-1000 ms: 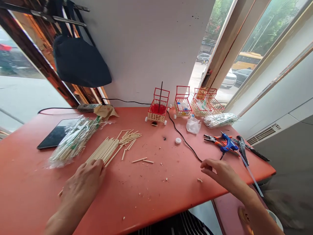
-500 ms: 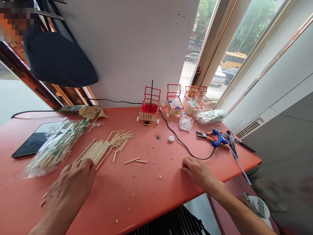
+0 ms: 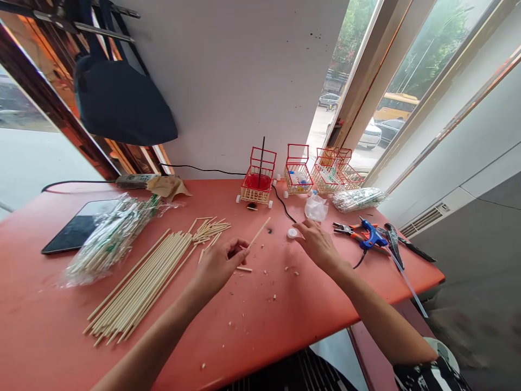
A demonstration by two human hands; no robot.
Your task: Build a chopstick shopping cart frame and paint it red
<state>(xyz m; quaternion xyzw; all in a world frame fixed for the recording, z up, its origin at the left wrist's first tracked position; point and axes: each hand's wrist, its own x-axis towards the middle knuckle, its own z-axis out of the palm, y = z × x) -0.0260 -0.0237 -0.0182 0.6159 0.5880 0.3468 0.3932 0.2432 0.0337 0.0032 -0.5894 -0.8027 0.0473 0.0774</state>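
My left hand (image 3: 226, 260) pinches a thin wooden stick (image 3: 259, 232) between thumb and fingertips, its free end angled up to the right. Below that hand a short stick piece (image 3: 245, 269) lies on the table. To its left are a row of long wooden sticks (image 3: 138, 288) and a small heap of shorter sticks (image 3: 211, 228). My right hand (image 3: 317, 244) reaches in from the right, thumb and fingers slightly apart, with its fingertips at the right edge of a white round cap (image 3: 292, 233). Whether they touch the cap is hard to tell.
Small red-topped stick carts (image 3: 257, 187) stand by the wall, one holding a red bowl. A blue glue gun (image 3: 372, 236), pliers (image 3: 345, 229) and black-handled tools lie at right. Bagged sticks (image 3: 114, 233) partly cover a tablet (image 3: 69, 231) at left. Wood crumbs dot the red table (image 3: 252, 326).
My left hand has left the long sticks, moved right and now holds a stick. My right hand has moved forward to the white cap. The view has shifted slightly left.
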